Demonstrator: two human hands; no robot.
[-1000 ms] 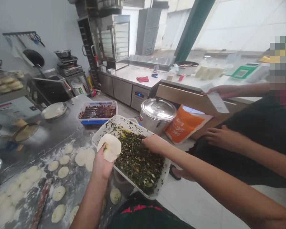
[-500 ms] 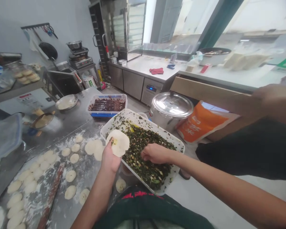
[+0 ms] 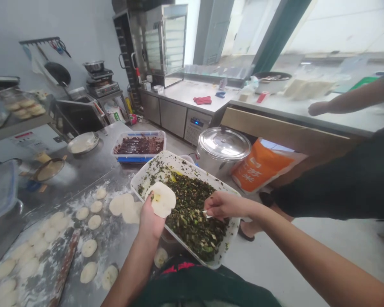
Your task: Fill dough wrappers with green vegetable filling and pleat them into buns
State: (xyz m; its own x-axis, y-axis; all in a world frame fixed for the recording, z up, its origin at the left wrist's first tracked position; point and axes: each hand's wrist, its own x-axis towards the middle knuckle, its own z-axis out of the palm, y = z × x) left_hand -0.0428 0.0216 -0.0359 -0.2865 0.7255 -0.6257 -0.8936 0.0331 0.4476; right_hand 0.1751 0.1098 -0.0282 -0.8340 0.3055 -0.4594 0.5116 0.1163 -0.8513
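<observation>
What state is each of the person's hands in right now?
Left hand: cupped, holding a round dough wrapper.
Right hand: closed, pinching a small pale utensil above the chopped green filling.

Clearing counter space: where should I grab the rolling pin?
Grip the rolling pin around its upper end, coming from above: it lies flat and diagonal on the floured steel counter, with dough rounds either side, and that end looks clearest.

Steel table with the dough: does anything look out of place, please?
Yes: the white plastic tray of chopped green filling juts past the table edge over the floor, and its support is hidden.
</observation>
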